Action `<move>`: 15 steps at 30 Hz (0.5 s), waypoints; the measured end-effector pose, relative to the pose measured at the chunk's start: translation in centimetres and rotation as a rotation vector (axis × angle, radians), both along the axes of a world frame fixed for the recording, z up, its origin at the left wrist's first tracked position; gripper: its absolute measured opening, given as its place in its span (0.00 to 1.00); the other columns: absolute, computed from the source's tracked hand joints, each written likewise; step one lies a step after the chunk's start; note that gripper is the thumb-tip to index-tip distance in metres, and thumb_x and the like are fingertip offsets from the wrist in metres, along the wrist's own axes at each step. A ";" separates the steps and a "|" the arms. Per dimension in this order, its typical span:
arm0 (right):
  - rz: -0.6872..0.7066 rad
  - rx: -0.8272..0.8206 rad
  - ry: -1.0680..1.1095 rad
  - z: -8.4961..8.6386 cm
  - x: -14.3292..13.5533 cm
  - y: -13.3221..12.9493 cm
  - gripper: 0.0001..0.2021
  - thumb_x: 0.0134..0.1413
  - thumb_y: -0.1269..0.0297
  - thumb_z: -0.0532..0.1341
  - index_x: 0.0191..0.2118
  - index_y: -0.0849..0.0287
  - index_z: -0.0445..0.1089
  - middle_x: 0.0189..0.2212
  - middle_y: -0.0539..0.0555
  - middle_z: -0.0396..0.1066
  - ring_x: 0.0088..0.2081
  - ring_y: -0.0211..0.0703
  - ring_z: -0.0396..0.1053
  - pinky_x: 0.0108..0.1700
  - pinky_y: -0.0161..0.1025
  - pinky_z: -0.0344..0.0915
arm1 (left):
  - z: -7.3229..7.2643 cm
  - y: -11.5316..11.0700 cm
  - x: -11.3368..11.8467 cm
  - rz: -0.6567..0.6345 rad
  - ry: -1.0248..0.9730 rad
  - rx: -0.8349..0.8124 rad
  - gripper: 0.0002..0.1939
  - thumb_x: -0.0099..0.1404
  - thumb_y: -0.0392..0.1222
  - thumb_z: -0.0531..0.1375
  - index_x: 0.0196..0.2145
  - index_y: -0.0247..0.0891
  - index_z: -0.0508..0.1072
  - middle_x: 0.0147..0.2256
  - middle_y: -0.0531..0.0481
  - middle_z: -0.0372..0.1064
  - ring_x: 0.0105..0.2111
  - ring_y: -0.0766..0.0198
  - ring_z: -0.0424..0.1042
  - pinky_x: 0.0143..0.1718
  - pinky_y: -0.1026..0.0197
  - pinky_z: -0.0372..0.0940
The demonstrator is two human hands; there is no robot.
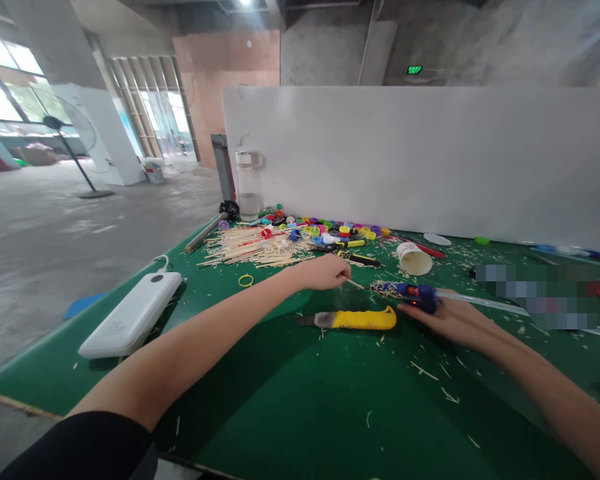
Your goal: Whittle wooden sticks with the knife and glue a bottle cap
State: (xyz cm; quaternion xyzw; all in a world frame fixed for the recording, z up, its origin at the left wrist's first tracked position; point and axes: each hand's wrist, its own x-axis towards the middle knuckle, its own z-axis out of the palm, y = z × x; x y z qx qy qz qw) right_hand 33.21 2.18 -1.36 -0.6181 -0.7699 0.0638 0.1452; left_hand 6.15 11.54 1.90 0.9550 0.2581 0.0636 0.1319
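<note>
My left hand [326, 272] is closed round a short wooden stick [355, 284], whose far end points at the tip of a blue glue gun [414, 295]. Wood shavings cling to the gun's front, and a clear glue stick [485, 303] runs out of its back. My right hand [445, 319] grips the gun from behind and below. Just under the two hands a yellow utility knife [363, 319] lies flat on the green table [300, 413], its blade end to the left.
A white power bank [133, 313] with a cable lies at left. Wooden sticks [255, 245] and colourful bottle caps [345, 231] are heaped at the back, near a tipped paper cup [414, 259] and a clear bottle [249, 187]. A white panel [420, 160] stands behind.
</note>
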 end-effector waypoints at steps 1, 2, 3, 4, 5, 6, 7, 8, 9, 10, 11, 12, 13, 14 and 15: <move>-0.011 -0.008 0.003 0.0 0.0 0.0 0.22 0.53 0.40 0.52 0.24 0.55 0.66 0.13 0.49 0.59 0.18 0.41 0.61 0.20 0.37 0.54 | -0.1 0.1 0.0 -0.002 0.000 -0.005 0.13 0.65 0.35 0.50 0.41 0.33 0.73 0.42 0.44 0.71 0.36 0.64 0.68 0.36 0.63 0.62; -0.023 -0.007 0.002 0.0 0.1 0.0 0.23 0.53 0.40 0.52 0.24 0.55 0.66 0.12 0.49 0.59 0.18 0.41 0.61 0.20 0.38 0.54 | -0.1 0.1 0.0 -0.003 0.000 -0.007 0.13 0.65 0.35 0.50 0.41 0.33 0.72 0.42 0.44 0.71 0.36 0.64 0.68 0.36 0.63 0.62; -0.028 -0.015 -0.006 0.1 0.0 0.0 0.23 0.52 0.40 0.53 0.24 0.55 0.66 0.12 0.48 0.58 0.18 0.41 0.61 0.21 0.38 0.54 | -0.2 0.2 0.0 -0.003 -0.001 -0.006 0.13 0.65 0.35 0.50 0.41 0.33 0.73 0.41 0.44 0.71 0.36 0.64 0.68 0.36 0.63 0.62; -0.034 -0.022 -0.019 0.2 0.0 -0.1 0.23 0.52 0.39 0.52 0.23 0.55 0.65 0.12 0.48 0.58 0.18 0.41 0.61 0.21 0.38 0.54 | -0.2 0.2 0.0 -0.002 -0.003 0.000 0.13 0.64 0.35 0.50 0.41 0.33 0.73 0.41 0.44 0.71 0.36 0.64 0.68 0.36 0.63 0.62; -0.041 -0.026 -0.034 0.4 -0.1 -0.1 0.24 0.52 0.39 0.52 0.22 0.55 0.63 0.12 0.48 0.57 0.18 0.41 0.60 0.21 0.38 0.53 | -0.1 0.1 0.0 -0.002 -0.006 0.007 0.13 0.64 0.34 0.50 0.40 0.33 0.73 0.41 0.43 0.71 0.36 0.64 0.68 0.36 0.63 0.62; -0.047 -0.030 -0.050 0.5 -0.3 -0.2 0.24 0.52 0.38 0.52 0.21 0.54 0.62 0.11 0.48 0.56 0.17 0.40 0.60 0.20 0.38 0.53 | -0.1 0.1 0.0 -0.002 -0.006 0.014 0.13 0.64 0.34 0.50 0.40 0.32 0.73 0.41 0.43 0.71 0.36 0.64 0.68 0.36 0.63 0.62; -0.050 -0.036 -0.064 0.7 -0.4 -0.3 0.24 0.52 0.38 0.51 0.21 0.54 0.61 0.11 0.47 0.55 0.17 0.40 0.59 0.20 0.38 0.52 | -0.1 0.0 0.0 -0.001 -0.004 0.018 0.13 0.64 0.34 0.50 0.40 0.32 0.73 0.41 0.43 0.71 0.36 0.64 0.68 0.36 0.63 0.62; -0.051 -0.042 -0.073 0.9 -0.5 -0.4 0.24 0.52 0.39 0.51 0.20 0.54 0.61 0.11 0.47 0.55 0.16 0.40 0.58 0.19 0.38 0.52 | 0.0 0.0 0.0 0.001 -0.002 0.017 0.13 0.64 0.34 0.50 0.40 0.33 0.73 0.41 0.44 0.71 0.36 0.64 0.68 0.36 0.63 0.62; -0.054 -0.044 -0.076 1.0 -0.6 -0.4 0.24 0.53 0.39 0.51 0.20 0.54 0.60 0.11 0.47 0.55 0.16 0.39 0.58 0.19 0.38 0.51 | 0.0 -0.1 0.0 0.001 0.001 0.012 0.12 0.64 0.34 0.50 0.40 0.33 0.73 0.41 0.44 0.71 0.36 0.64 0.68 0.36 0.63 0.62; -0.058 -0.039 -0.074 1.0 -0.6 -0.4 0.24 0.52 0.39 0.51 0.20 0.54 0.60 0.11 0.47 0.55 0.16 0.39 0.58 0.19 0.37 0.51 | 0.1 -0.1 0.0 0.002 0.004 0.006 0.12 0.64 0.34 0.50 0.40 0.33 0.72 0.41 0.44 0.71 0.36 0.64 0.68 0.36 0.63 0.62; -0.061 -0.037 -0.074 1.0 -0.7 -0.4 0.24 0.52 0.39 0.52 0.20 0.54 0.60 0.11 0.48 0.55 0.15 0.39 0.58 0.19 0.37 0.51 | 0.1 -0.1 0.1 0.002 0.006 0.002 0.12 0.64 0.34 0.50 0.40 0.33 0.72 0.41 0.44 0.71 0.36 0.64 0.68 0.36 0.63 0.62; -0.064 -0.034 -0.074 1.0 -0.6 -0.4 0.24 0.52 0.39 0.52 0.20 0.54 0.61 0.11 0.48 0.55 0.15 0.39 0.58 0.19 0.37 0.51 | 0.1 -0.2 0.1 0.001 0.007 -0.001 0.12 0.64 0.34 0.50 0.40 0.33 0.73 0.41 0.44 0.71 0.36 0.64 0.68 0.36 0.63 0.62; -0.064 -0.029 -0.074 0.9 -0.6 -0.3 0.24 0.52 0.39 0.52 0.20 0.54 0.62 0.11 0.48 0.55 0.16 0.39 0.58 0.19 0.38 0.51 | 0.1 -0.2 0.0 -0.001 0.006 -0.003 0.13 0.64 0.34 0.50 0.40 0.32 0.73 0.41 0.43 0.71 0.36 0.64 0.68 0.36 0.62 0.62; -0.059 -0.021 -0.071 0.8 -0.5 -0.3 0.24 0.52 0.39 0.52 0.21 0.54 0.63 0.11 0.48 0.55 0.16 0.40 0.59 0.19 0.38 0.51 | 0.2 -0.2 0.0 -0.002 0.006 -0.005 0.13 0.64 0.34 0.50 0.40 0.32 0.73 0.41 0.43 0.71 0.36 0.64 0.68 0.36 0.62 0.62; -0.048 -0.006 -0.064 0.7 -0.4 -0.2 0.23 0.52 0.39 0.53 0.22 0.54 0.65 0.11 0.48 0.56 0.17 0.41 0.59 0.19 0.38 0.52 | 0.2 -0.3 0.0 0.000 0.008 -0.007 0.13 0.64 0.34 0.50 0.40 0.32 0.73 0.41 0.43 0.71 0.36 0.63 0.68 0.36 0.62 0.62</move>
